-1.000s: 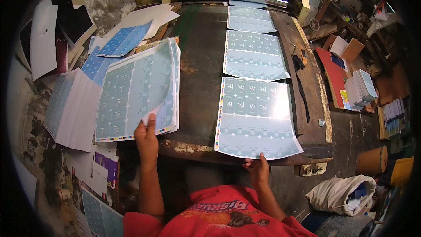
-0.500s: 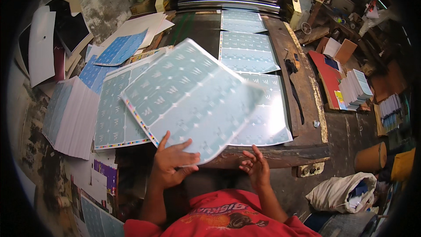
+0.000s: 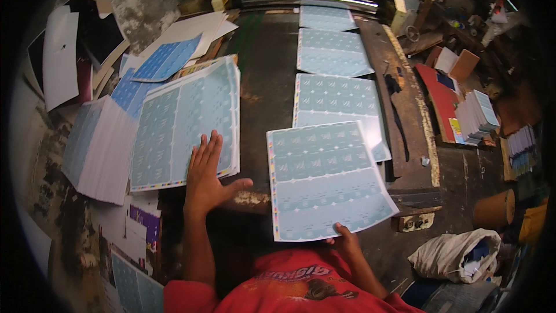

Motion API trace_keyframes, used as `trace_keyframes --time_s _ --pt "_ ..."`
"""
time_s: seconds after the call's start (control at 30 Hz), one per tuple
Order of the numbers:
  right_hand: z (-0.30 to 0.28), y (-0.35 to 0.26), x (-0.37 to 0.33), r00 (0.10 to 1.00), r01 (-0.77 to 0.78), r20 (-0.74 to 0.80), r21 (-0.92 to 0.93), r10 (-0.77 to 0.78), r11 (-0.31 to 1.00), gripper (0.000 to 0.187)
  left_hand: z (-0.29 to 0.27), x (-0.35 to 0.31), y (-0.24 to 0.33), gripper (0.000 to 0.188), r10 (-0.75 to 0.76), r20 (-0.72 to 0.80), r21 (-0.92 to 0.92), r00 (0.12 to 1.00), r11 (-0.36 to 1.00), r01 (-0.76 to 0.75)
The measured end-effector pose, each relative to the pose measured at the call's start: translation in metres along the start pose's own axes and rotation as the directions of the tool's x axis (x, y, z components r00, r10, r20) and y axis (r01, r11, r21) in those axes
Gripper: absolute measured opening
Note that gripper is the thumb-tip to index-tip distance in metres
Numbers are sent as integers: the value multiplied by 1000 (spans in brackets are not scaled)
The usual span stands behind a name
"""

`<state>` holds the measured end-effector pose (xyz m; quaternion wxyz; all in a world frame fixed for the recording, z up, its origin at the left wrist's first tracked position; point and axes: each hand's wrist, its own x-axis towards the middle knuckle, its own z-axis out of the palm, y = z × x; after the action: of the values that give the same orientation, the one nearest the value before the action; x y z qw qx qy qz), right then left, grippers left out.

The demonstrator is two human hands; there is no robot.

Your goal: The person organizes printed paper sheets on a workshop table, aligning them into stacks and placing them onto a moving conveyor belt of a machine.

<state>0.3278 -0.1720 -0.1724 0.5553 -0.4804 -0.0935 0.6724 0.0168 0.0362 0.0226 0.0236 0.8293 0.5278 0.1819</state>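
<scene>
My right hand (image 3: 346, 240) pinches the near edge of a printed pale teal sheet (image 3: 321, 182), thumb on top and fingers hidden beneath. That sheet overhangs the front of the dark table and covers part of another sheet (image 3: 336, 98) behind it. More printed sheets (image 3: 333, 50) trail in a row back to the metal rollers (image 3: 310, 1). My left hand (image 3: 205, 168) is open, fingers stretched, over the right edge of a stack of the same teal sheets (image 3: 179, 127); its thumb points right. Whether the fingers touch the stack I cannot tell.
Left of the stack leans a thick pile of paper (image 3: 107, 145). Blue printed sheets (image 3: 168, 58) and white boards lie behind it. A black strap (image 3: 397, 119) runs along the table's right side. On the floor at right are a white sack (image 3: 457, 252) and a brown bin (image 3: 494, 208).
One sheet that was tilted over my left hand now lies atop the left stack. My left hand has moved up beside it. My right hand, empty before, now holds another sheet, drawn nearer.
</scene>
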Motion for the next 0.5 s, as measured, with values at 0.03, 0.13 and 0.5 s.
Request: trace_keyframes --time_s 0.03,0.13,0.5 --pt "-2 5 -2 1000 -7 -11 -56 6 998 38 1 0 -5 120 -25 45 41 999 999 23" --pt "3 11 -17 994 -49 -107 -103 38 993 39 0 -23 13 120 -48 161 29 986 999 43" --pt "3 16 -23 998 -11 -67 -68 6 998 41 11 -29 4 42 -103 -98 -314 990 947 68"
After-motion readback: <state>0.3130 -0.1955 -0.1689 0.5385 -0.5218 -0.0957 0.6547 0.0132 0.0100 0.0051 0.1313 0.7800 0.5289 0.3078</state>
